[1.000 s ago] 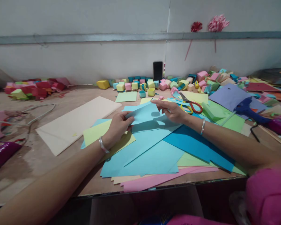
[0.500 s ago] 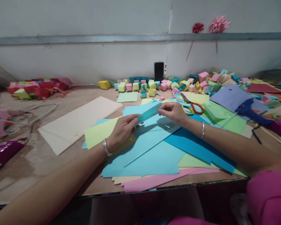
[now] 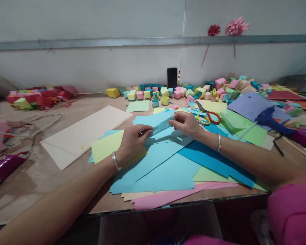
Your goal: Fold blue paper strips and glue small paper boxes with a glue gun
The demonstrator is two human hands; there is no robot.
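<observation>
My left hand [image 3: 132, 139] and my right hand [image 3: 187, 123] both pinch a light blue paper strip [image 3: 161, 127], folded narrow and held between them just above a pile of coloured sheets [image 3: 165, 163]. The left fingers grip its near-left end, the right fingers its far-right end. Each wrist wears a silver bangle. Below lie light blue, darker blue, yellow-green and pink sheets on the wooden table [image 3: 40, 177].
Scissors [image 3: 206, 114] with red and yellow handles lie just right of my right hand. A blue glue gun [image 3: 270, 119] sits further right. Small folded paper boxes [image 3: 168, 91] line the back, with a black phone [image 3: 171, 77] upright. A cream sheet [image 3: 84, 134] lies left.
The light blue paper has gone from a wide open flap to a narrow folded strip. My hands have drawn closer together and hold it by its two ends.
</observation>
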